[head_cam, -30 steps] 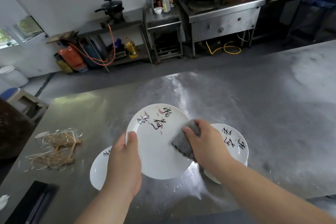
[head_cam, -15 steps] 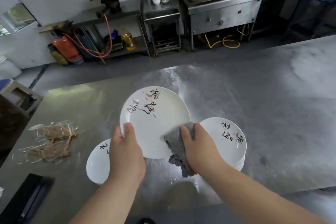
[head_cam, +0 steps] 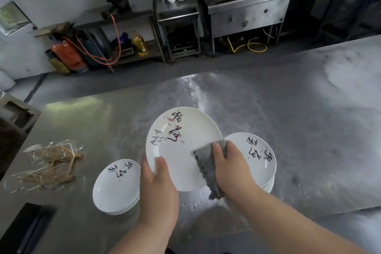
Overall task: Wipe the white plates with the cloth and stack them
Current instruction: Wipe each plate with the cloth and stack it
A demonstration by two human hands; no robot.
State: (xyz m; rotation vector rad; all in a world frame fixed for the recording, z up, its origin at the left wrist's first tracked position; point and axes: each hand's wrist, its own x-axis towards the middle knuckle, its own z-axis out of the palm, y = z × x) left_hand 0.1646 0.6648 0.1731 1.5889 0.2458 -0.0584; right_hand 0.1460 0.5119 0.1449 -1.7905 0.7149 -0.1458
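My left hand (head_cam: 157,187) grips the near-left rim of a white plate (head_cam: 181,140) with black brush writing, held tilted above the steel table (head_cam: 288,119). My right hand (head_cam: 231,168) holds a grey cloth (head_cam: 208,166) against the plate's right edge, the cloth wrapped over the rim. One stack of white plates (head_cam: 116,186) stands on the table to the left of my left hand. A second stack of white plates (head_cam: 259,156) stands to the right, partly behind my right hand.
Clear packets of wooden sticks (head_cam: 49,163) lie at the table's left. A black flat object (head_cam: 26,227) sits at the near left corner. Water drops (head_cam: 191,205) spot the table under the plate. Beyond the table are a gas cylinder (head_cam: 66,53), shelves and a stove (head_cam: 245,0).
The plate has turned in my hands. The cloth has slid from the plate's face down to its right rim, and more of the left stack shows.
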